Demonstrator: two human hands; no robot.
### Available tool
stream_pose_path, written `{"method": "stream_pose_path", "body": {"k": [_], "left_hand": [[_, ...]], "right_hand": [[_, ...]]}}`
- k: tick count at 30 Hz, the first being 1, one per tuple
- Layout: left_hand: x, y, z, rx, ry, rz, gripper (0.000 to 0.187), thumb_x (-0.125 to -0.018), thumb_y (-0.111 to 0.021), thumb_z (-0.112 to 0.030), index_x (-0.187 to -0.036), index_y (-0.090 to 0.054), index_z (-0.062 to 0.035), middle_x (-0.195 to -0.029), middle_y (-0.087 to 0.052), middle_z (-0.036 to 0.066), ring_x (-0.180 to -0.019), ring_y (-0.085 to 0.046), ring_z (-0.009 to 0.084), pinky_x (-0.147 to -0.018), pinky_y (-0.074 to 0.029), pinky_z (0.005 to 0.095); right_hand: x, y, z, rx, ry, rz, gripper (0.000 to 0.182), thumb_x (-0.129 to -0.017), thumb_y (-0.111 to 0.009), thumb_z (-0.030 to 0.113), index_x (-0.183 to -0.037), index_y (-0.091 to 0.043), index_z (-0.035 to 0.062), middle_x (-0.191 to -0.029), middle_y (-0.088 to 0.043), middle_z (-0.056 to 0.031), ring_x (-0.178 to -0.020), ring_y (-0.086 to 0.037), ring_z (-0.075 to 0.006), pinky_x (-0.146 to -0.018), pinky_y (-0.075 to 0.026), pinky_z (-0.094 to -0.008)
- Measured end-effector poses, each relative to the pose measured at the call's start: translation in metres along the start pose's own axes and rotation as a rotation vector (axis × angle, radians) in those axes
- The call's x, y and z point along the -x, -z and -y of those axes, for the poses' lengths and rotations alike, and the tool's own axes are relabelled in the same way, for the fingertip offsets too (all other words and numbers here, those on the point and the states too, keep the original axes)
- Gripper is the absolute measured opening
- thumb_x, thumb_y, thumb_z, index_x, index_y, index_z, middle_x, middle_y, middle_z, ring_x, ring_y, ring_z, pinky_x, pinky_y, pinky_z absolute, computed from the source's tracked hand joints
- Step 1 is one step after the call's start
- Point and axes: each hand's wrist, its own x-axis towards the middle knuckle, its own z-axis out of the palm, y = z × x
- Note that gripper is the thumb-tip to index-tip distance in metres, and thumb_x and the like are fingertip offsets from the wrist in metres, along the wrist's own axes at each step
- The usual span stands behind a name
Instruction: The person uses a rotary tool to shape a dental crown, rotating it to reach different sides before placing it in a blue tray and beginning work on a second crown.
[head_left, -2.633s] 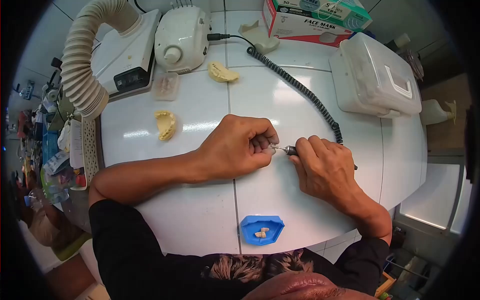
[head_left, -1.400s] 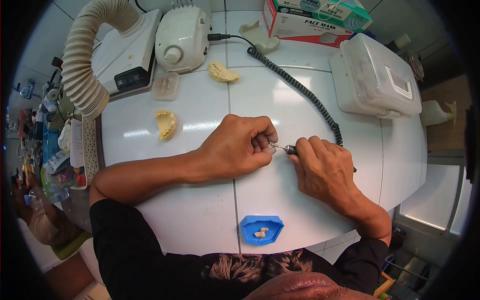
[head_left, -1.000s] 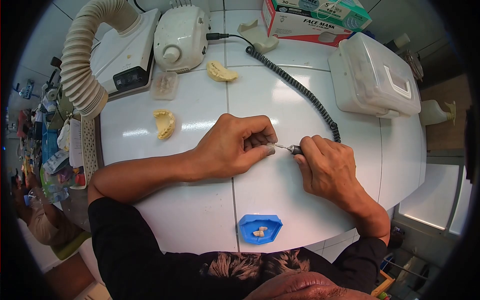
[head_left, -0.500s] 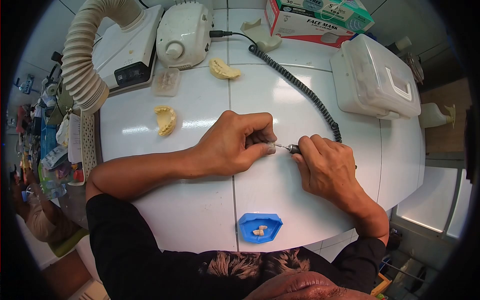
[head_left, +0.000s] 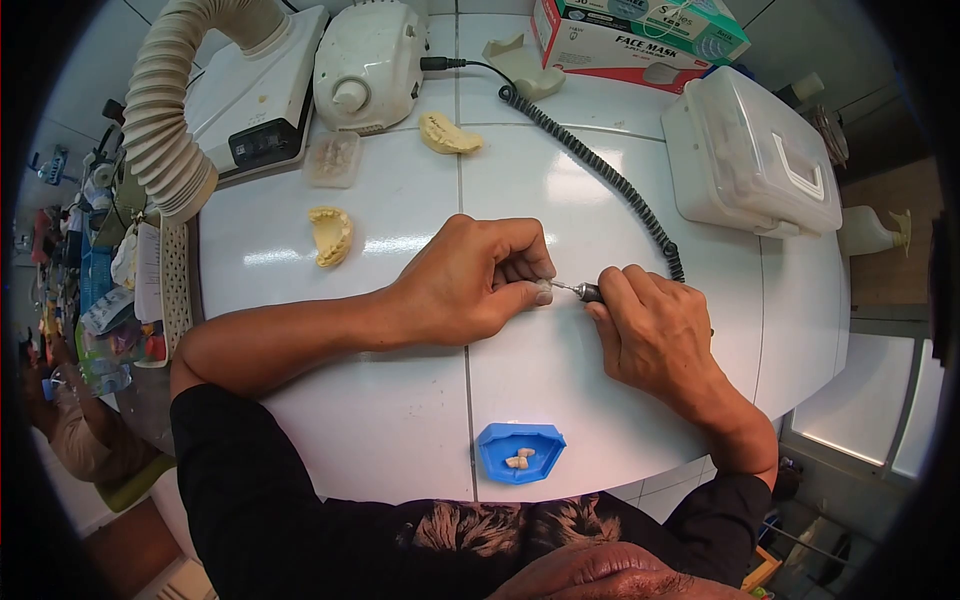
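My left hand is closed in a pinch on a small pale tooth-like piece, mostly covered by the thumb and fingertips. Opposite it, my right hand grips a dark rotary handpiece like a pen. Its thin metal bur points left and its tip is right at the pinched piece. A coiled black cord runs from behind my right hand toward the white control unit. Below the hands, near the table's front edge, a blue tray holds a few tooth-coloured pieces.
Yellow dental casts lie left and behind my hands, beside a small clear box. A ribbed hose arches at the left. Face mask boxes and a lidded white case stand at the back right. A person sits far left.
The left fingers and the pinched piece have tilted very slightly against the bur. Both hands otherwise keep their places and their holds.
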Motion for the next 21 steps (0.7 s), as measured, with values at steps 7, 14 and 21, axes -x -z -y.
{"method": "stream_pose_path", "body": {"k": [7, 14, 21], "left_hand": [[-0.0007, 0.0002, -0.0015, 0.01, 0.023, 0.013, 0.017, -0.095, -0.082, -0.007, -0.107, -0.073, 0.0016, -0.092, -0.078, 0.008, -0.083, -0.071, 0.0102, -0.071, -0.055, 0.0261], [-0.0006, 0.0002, -0.0003, 0.004, 0.023, 0.005, 0.018, -0.095, -0.083, -0.008, -0.107, -0.073, 0.0011, -0.09, -0.076, 0.005, -0.08, -0.068, 0.0082, -0.069, -0.053, 0.0251], [-0.0014, -0.001, -0.0025, 0.008, 0.054, 0.008, 0.017, -0.094, -0.084, -0.01, -0.104, -0.075, 0.0004, -0.085, -0.074, 0.001, -0.074, -0.063, 0.0043, -0.065, -0.051, 0.0219]], "right_hand": [[0.0001, -0.0013, -0.0004, -0.002, 0.005, -0.012, 0.025, -0.1, -0.078, 0.024, -0.093, -0.061, 0.0072, -0.073, -0.056, -0.0061, -0.058, -0.064, -0.0239, -0.053, -0.049, -0.0384], [0.0004, -0.0009, -0.0007, 0.002, 0.015, -0.004, 0.025, -0.099, -0.078, 0.024, -0.093, -0.061, 0.0074, -0.073, -0.055, -0.0055, -0.058, -0.063, -0.0238, -0.053, -0.049, -0.0387], [0.0005, -0.0014, -0.0019, 0.004, 0.04, -0.01, 0.026, -0.098, -0.079, 0.024, -0.092, -0.059, 0.0077, -0.074, -0.055, -0.0056, -0.06, -0.064, -0.0235, -0.054, -0.049, -0.0384]]}}
